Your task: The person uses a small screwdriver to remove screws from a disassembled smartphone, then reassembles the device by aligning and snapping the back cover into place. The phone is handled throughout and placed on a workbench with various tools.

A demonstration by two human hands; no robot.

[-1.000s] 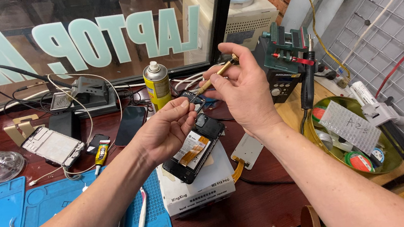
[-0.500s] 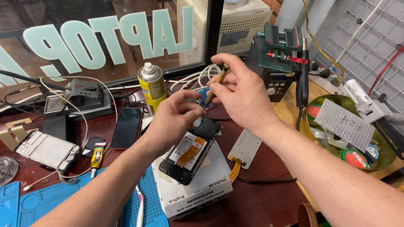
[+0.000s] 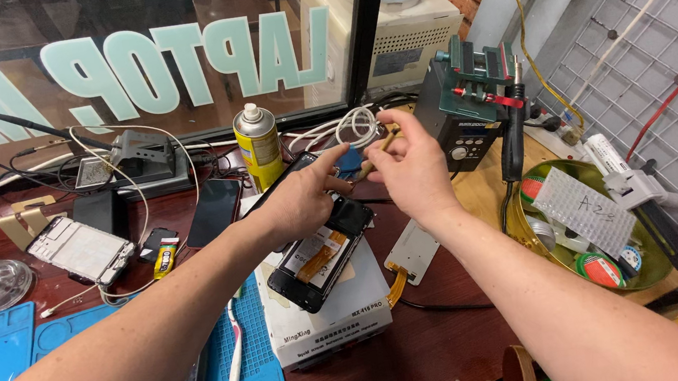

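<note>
Both hands (image 3: 355, 182) above opened phone (image 3: 320, 251) (perhaps touching)

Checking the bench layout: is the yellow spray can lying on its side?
No, the yellow spray can stands upright by the window, behind the left hand.

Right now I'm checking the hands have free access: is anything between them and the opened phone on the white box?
Nothing visible is. The left hand rests at the top edge of the opened phone on the white box. The right hand, holding a thin tool, hovers just above it.
</note>
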